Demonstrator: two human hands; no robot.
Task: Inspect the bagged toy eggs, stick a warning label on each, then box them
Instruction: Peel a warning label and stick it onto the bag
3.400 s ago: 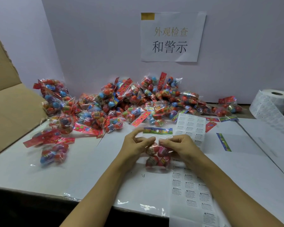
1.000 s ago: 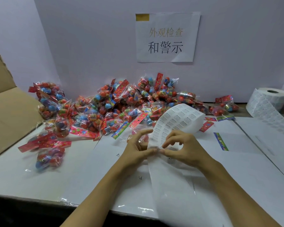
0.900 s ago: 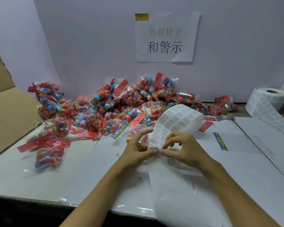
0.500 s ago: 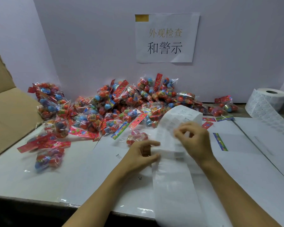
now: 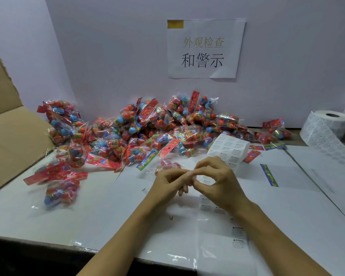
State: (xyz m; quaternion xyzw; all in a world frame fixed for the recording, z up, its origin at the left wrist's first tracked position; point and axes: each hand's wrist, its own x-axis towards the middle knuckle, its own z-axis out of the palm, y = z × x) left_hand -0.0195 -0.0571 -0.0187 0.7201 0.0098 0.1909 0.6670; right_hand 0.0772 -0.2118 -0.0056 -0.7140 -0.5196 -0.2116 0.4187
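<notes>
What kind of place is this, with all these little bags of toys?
Probably a packing or inspection bench in a small factory: a heap of bagged toy eggs, a roll of labels, a cardboard box and a printed station sign on the wall.

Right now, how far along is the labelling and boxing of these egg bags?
Early. Done: nothing visibly boxed, and whether any bag is labelled can't be told. In hand: left hand and right hand meet fingertip to fingertip above the label strip, apparently handling a label, with one bag just beyond. Left: the big pile of bags and the cardboard box.
</notes>
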